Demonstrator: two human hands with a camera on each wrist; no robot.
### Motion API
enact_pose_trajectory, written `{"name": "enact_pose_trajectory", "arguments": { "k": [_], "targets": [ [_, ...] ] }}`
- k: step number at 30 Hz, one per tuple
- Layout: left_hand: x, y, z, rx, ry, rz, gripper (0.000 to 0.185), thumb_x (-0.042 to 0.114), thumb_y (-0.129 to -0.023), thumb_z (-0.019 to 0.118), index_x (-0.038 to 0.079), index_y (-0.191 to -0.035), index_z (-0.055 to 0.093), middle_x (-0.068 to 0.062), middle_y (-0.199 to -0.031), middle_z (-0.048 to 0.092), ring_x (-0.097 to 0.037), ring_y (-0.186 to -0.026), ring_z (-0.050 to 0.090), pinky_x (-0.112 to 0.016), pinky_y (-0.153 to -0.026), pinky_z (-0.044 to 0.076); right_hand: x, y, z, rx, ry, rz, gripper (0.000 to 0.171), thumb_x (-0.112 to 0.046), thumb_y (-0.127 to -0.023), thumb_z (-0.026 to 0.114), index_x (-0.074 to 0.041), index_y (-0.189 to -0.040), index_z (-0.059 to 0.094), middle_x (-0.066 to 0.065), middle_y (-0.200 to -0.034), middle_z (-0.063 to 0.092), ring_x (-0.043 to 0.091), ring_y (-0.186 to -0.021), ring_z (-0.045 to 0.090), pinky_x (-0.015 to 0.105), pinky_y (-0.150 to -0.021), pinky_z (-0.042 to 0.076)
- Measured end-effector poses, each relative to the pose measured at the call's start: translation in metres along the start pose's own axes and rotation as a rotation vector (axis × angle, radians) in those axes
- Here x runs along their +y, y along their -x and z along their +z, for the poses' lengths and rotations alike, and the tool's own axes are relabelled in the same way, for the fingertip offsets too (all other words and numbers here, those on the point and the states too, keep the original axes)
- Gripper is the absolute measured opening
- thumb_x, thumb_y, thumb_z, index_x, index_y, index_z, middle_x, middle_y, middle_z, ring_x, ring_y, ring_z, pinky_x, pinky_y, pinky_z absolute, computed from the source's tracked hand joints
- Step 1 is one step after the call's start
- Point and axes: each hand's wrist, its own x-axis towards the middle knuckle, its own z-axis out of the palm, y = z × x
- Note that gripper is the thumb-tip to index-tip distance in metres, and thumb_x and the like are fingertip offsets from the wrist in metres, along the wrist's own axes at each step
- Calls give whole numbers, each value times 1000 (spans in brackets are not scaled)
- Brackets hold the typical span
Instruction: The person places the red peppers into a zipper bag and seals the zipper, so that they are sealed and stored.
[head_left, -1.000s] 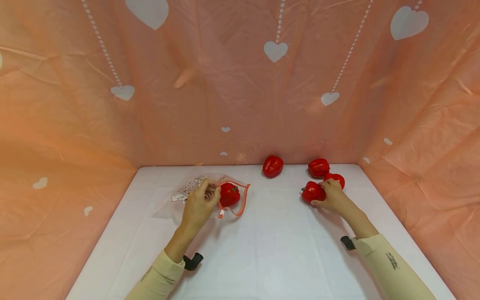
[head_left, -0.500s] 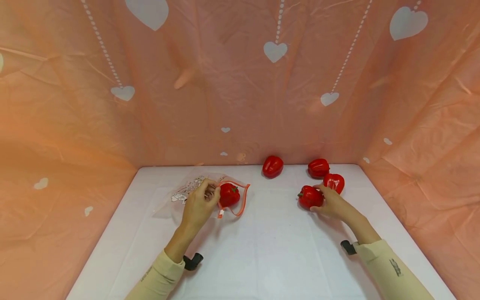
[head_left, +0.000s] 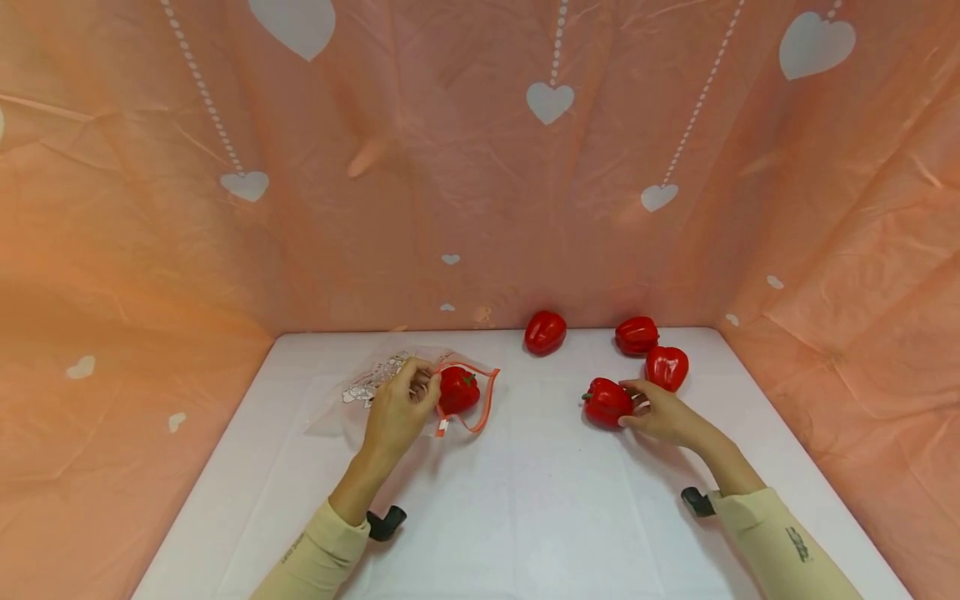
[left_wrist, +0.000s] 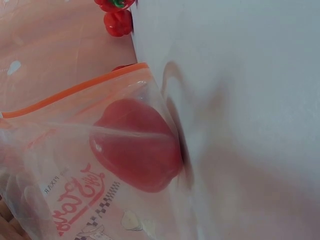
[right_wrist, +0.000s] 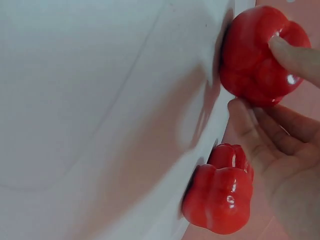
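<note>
On the left of the head view lies a clear zip bag [head_left: 367, 388] with an orange zip edge and printed figures; its mouth stands open toward the right. Inside it sits a red bell pepper [head_left: 460, 390], also visible through the plastic in the left wrist view as a red bell pepper [left_wrist: 137, 150]. My left hand [head_left: 399, 417] pinches the bag near its mouth. Over on the right, my right hand [head_left: 663, 414] holds another red bell pepper [head_left: 606, 403], its green stem facing left. The right wrist view has thumb and fingers on opposite sides of this bell pepper [right_wrist: 252, 55].
Three more red bell peppers rest on the white table [head_left: 555, 500]: one at the back middle [head_left: 545, 333], one at the back right [head_left: 637, 336], one just behind my right hand [head_left: 667, 368]. A peach curtain [head_left: 465, 167] with hearts borders the back and sides.
My right hand has drawn its bell pepper left and toward me, away from the two peppers behind it. My left hand and the bag have stayed put.
</note>
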Motion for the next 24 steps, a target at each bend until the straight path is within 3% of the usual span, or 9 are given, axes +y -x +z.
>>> {"name": "enact_pose_trajectory", "arguments": {
  "k": [8, 24],
  "targets": [
    [-1, 0, 2, 2, 2, 13, 7, 14, -93, 68, 15, -100, 66, 5, -78, 67, -7, -68, 59, -26, -60, 49, 5, -1, 4, 5, -87, 2, 64, -31, -86, 79, -4, -138, 52, 14, -124, 63, 34, -112, 61, 38, -81, 58],
    [0, 0, 5, -2, 4, 18, 7, 15, -93, 68, 16, -100, 66, 5, -79, 67, -7, -69, 59, -26, -60, 50, -5, -4, 20, 42, -107, 2, 63, -42, -82, 81, -10, -132, 60, 4, -109, 68, 22, -97, 63, 33, -76, 58]
  ]
}}
